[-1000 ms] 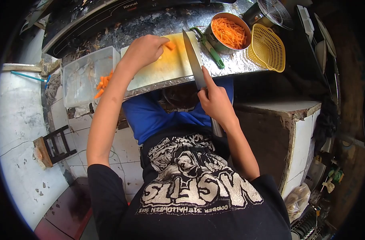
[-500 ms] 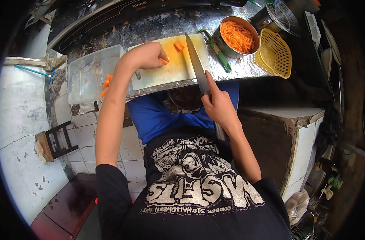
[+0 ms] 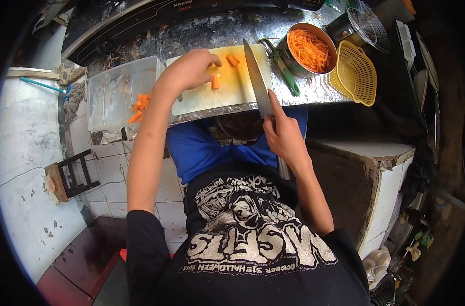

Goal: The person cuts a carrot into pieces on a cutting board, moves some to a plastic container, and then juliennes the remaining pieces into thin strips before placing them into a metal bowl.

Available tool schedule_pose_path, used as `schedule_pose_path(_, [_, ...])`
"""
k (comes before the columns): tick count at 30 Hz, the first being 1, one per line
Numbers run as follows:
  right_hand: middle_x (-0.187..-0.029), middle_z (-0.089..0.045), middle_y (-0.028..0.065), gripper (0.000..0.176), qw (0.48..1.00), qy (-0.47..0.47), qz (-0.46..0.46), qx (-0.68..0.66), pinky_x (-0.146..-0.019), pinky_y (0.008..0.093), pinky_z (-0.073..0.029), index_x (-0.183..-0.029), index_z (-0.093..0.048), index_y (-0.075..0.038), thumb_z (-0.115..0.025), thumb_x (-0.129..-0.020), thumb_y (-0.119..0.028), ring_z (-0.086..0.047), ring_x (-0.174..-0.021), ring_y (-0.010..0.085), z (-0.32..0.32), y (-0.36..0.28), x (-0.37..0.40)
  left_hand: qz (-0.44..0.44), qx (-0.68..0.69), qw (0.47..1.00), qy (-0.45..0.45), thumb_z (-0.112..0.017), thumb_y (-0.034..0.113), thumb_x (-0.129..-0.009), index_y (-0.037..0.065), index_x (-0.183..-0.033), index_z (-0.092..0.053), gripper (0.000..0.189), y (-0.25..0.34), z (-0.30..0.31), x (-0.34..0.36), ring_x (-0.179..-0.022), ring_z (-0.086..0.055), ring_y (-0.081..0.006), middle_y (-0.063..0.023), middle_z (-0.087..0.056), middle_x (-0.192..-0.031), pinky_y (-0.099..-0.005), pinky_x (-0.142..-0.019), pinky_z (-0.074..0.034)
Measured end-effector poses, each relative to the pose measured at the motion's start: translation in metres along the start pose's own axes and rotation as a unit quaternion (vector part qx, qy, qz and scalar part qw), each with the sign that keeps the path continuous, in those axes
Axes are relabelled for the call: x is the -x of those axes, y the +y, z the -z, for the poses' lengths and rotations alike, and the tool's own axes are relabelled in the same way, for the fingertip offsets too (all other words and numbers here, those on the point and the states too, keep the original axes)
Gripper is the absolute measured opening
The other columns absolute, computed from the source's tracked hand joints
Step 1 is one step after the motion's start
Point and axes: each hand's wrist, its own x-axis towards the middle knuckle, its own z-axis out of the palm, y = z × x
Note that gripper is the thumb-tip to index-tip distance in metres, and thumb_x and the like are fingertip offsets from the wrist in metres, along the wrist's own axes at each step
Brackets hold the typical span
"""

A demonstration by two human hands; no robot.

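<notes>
My right hand [image 3: 282, 133] holds a large knife [image 3: 257, 76], its index finger along the blade, over the right part of the white cutting board [image 3: 191, 102]. Above the board's left half is my left hand [image 3: 194, 71], with fingers apart. Beside its fingertips lies one carrot piece [image 3: 215, 81]; another carrot piece [image 3: 233, 60] rests farther back on the board. Left of my left forearm, several carrot chunks [image 3: 138, 105] lie in a clear plastic tray [image 3: 102, 97].
A pot [image 3: 334, 64] of shredded carrot [image 3: 308, 50] stands right of the board, with a green-handled peeler [image 3: 287, 76] beside it. Farther right are a yellow basket [image 3: 365, 89] and a wire strainer [image 3: 367, 25]. Behind the counter runs a black stove [image 3: 140, 25].
My left hand has opened from the carrot piece, which now lies on the board. The knife in my right hand remains over the board. The whole view has shifted slightly.
</notes>
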Motion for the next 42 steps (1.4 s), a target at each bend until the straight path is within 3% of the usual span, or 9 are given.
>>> schedule_pose_path(3, [-0.071, -0.064, 0.0263, 0.072, 1.000, 0.009, 0.024, 0.007, -0.064, 0.0530, -0.049, -0.153, -0.030, 0.001, -0.058, -0.087, 0.000, -0.064, -0.067, 0.0462, -0.007, -0.002, -0.001, 0.079, 0.033, 0.996, 0.038, -0.074, 0.007, -0.081, 0.005, -0.116, -0.072, 0.035, 0.004, 0.001, 0.017, -0.094, -0.069, -0.0277, -0.0127, -0.069, -0.108, -0.0373, -0.084, -0.054])
schedule_pose_path(5, [-0.070, -0.064, 0.0265, 0.072, 0.999, 0.013, 0.035, -0.002, -0.064, 0.0536, -0.048, -0.153, -0.030, 0.001, -0.059, -0.087, 0.001, -0.064, -0.066, 0.0464, -0.010, -0.007, -0.001, 0.135, 0.112, 0.977, 0.125, -0.075, 0.012, -0.083, 0.006, -0.115, -0.073, 0.032, 0.011, -0.015, 0.032, -0.096, -0.068, -0.0273, -0.0128, -0.069, -0.108, -0.0369, -0.086, -0.053])
schedule_pose_path(10, [-0.068, -0.064, 0.0269, 0.075, 0.996, -0.022, 0.086, -0.012, -0.063, 0.0528, -0.050, -0.150, -0.025, 0.009, -0.059, -0.084, 0.004, -0.065, -0.065, 0.0455, -0.029, -0.018, -0.007, 0.112, 0.152, 0.957, 0.219, -0.079, 0.016, -0.082, 0.006, -0.114, -0.075, 0.034, 0.019, -0.062, 0.051, -0.093, -0.066, -0.0255, -0.0109, -0.068, -0.106, -0.0345, -0.084, -0.052])
schedule_pose_path(12, [-0.066, -0.063, 0.0277, 0.076, 0.994, -0.022, 0.103, -0.003, -0.061, 0.0540, -0.050, -0.150, -0.022, 0.011, -0.059, -0.084, 0.002, -0.064, -0.062, 0.0465, -0.040, -0.017, -0.013, 0.108, 0.192, 0.929, 0.297, -0.077, 0.013, -0.084, 0.005, -0.111, -0.076, 0.028, 0.021, -0.073, 0.052, -0.094, -0.063, -0.0285, -0.0121, -0.065, -0.096, -0.0391, -0.083, -0.051])
schedule_pose_path(14, [-0.069, -0.064, 0.0255, 0.078, 0.996, -0.030, 0.074, 0.027, -0.062, 0.0534, -0.050, -0.155, -0.020, 0.004, -0.056, -0.085, 0.005, -0.064, -0.062, 0.0455, -0.050, -0.018, -0.016, 0.101, 0.176, 0.933, 0.298, -0.077, 0.012, -0.085, 0.004, -0.110, -0.076, 0.026, 0.021, -0.076, 0.051, -0.093, -0.064, -0.0258, -0.0104, -0.066, -0.097, -0.0361, -0.082, -0.051])
schedule_pose_path(18, [-0.059, -0.061, 0.0264, 0.076, 0.994, -0.030, 0.083, 0.058, -0.056, 0.0564, -0.051, -0.152, -0.017, 0.012, -0.055, -0.088, -0.002, -0.063, -0.055, 0.0464, -0.059, -0.027, -0.022, 0.100, 0.176, 0.936, 0.289, -0.077, 0.010, -0.086, 0.003, -0.108, -0.077, 0.023, 0.017, -0.075, 0.049, -0.090, -0.063, -0.0219, -0.0082, -0.066, -0.096, -0.0323, -0.079, -0.050])
schedule_pose_path(25, [-0.058, -0.060, 0.0251, 0.078, 0.995, -0.030, 0.076, 0.052, -0.053, 0.0555, -0.051, -0.155, -0.014, 0.010, -0.055, -0.089, -0.002, -0.062, -0.052, 0.0445, -0.062, -0.028, -0.021, 0.126, 0.205, 0.921, 0.305, -0.078, 0.011, -0.083, 0.004, -0.102, -0.078, 0.020, 0.021, -0.076, 0.047, -0.089, -0.062, -0.0242, -0.0082, -0.066, -0.093, -0.0366, -0.077, -0.051])
schedule_pose_path(36, [-0.061, -0.058, 0.0183, 0.080, 0.987, -0.033, 0.038, 0.150, -0.046, 0.0480, -0.054, -0.158, -0.022, 0.000, -0.054, -0.085, -0.003, -0.064, -0.049, 0.0364, -0.066, -0.042, -0.010, 0.118, 0.200, 0.923, 0.307, -0.076, 0.000, -0.078, -0.002, -0.093, -0.075, 0.015, 0.020, -0.075, 0.046, -0.088, -0.060, -0.0247, -0.0079, -0.066, -0.093, -0.0350, -0.078, -0.050])
schedule_pose_path(42, [-0.059, -0.055, 0.0151, 0.087, 0.984, -0.065, 0.026, 0.164, -0.040, 0.0426, -0.050, -0.159, -0.021, 0.000, -0.057, -0.081, -0.003, -0.062, -0.044, 0.0300, -0.058, -0.042, -0.009, 0.138, 0.192, 0.928, 0.289, -0.077, -0.003, -0.074, -0.003, -0.092, -0.072, 0.019, 0.023, -0.076, 0.043, -0.091, -0.059, -0.0244, -0.0080, -0.065, -0.097, -0.0348, -0.080, -0.050])
